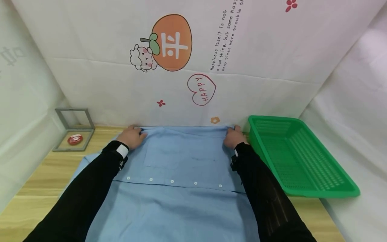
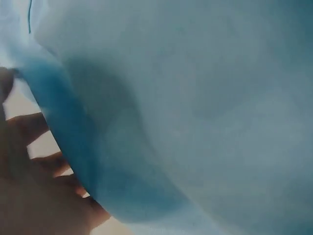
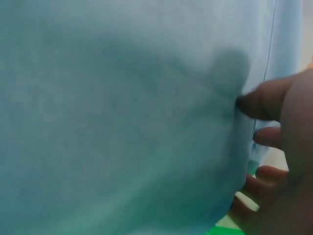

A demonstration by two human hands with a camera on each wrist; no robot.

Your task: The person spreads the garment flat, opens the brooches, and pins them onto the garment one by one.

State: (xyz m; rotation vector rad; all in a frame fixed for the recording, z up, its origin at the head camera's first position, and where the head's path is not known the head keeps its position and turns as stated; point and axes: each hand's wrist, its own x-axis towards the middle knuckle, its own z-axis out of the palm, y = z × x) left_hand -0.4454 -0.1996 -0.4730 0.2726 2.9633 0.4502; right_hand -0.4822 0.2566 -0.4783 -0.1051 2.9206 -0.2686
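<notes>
Blue shirt [image 1: 181,151] fabric spreads across the surface [image 1: 42,185], its far edge pinched by the left grip [image 1: 132,137] and right grip [image 1: 234,137], the head view shows; uneven pulling could skew it. Just beside the right grip, a green basket [image 1: 323,194] risks a knock from a wide-swinging sleeve [image 1: 266,185]. Left wrist view: fingers [image 2: 32,125] reach behind the cloth's edge, which a loose hold might drop. Right wrist view: thumb [image 3: 266,100] over the cloth, fingers behind; over-tight pinching could crease it.

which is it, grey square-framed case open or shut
Open: the grey square-framed case has its upper half raised while the lower half lies flat.
</notes>
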